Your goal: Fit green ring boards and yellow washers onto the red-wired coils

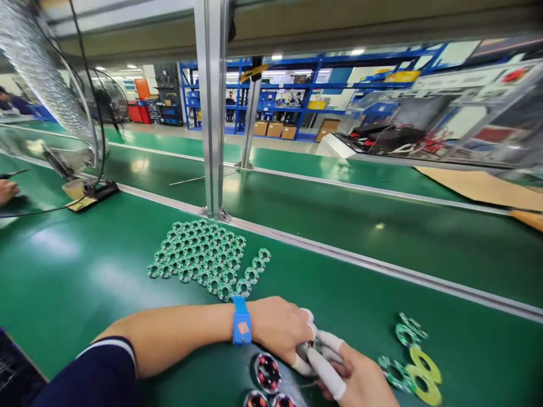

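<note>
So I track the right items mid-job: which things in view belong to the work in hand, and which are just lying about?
Likely in the work:
Small grey part, at the fingertips of the left hand and right hand
Red-and-black round parts
Green rings
Yellow rings

Apparently just lying about:
Brown sheet
Thin rod
Cardboard boxes

Over the green bench (339, 285), a bare lane is running between the paired left hand (280, 328) and right hand (362, 376) and the metal rail (318, 249); at its right side, loose green rings (406, 334) and yellow rings (435, 370) are taking up room. Leftward, packed ring boards (203, 277) are blocking a low sweep, the upright post (214, 124) standing behind them. Round red-black parts (268, 373) are crowding the near side, while open surface is stretching left of the boards
</note>
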Available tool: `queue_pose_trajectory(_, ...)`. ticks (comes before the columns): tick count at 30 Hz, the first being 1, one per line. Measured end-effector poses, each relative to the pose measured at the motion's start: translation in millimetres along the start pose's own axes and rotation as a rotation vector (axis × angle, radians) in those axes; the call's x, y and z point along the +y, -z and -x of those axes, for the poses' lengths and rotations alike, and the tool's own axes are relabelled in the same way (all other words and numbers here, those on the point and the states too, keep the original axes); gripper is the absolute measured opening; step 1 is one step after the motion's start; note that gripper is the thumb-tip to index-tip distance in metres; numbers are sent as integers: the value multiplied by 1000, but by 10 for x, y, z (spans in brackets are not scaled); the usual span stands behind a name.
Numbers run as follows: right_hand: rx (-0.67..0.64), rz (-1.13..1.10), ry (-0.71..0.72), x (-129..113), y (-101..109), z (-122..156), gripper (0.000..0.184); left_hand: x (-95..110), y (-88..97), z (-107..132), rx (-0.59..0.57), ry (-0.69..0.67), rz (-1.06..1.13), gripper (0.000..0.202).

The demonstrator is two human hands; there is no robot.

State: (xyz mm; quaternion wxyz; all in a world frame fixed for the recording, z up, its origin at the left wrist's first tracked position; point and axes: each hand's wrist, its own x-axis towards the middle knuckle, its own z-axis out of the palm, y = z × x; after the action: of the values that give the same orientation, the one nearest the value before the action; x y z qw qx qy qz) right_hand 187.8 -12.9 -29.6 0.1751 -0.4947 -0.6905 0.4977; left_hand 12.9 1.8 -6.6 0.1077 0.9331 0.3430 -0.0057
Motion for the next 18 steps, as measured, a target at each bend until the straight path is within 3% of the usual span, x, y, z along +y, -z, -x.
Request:
queue_pose_trajectory(4, 31, 10, -3, -139, -17, 86, 44, 1, -11, 20, 38, -20, -14, 35)
queue_pose_trajectory(10, -7, -11, -10, -101, -2, 121, 41, -9, -3, 49, 54, -57, -14, 32)
queue_pose_trajectory(18, 83, 82, -6, -207, 81, 98, 35, 83, -14, 24, 96, 64, -29, 41)
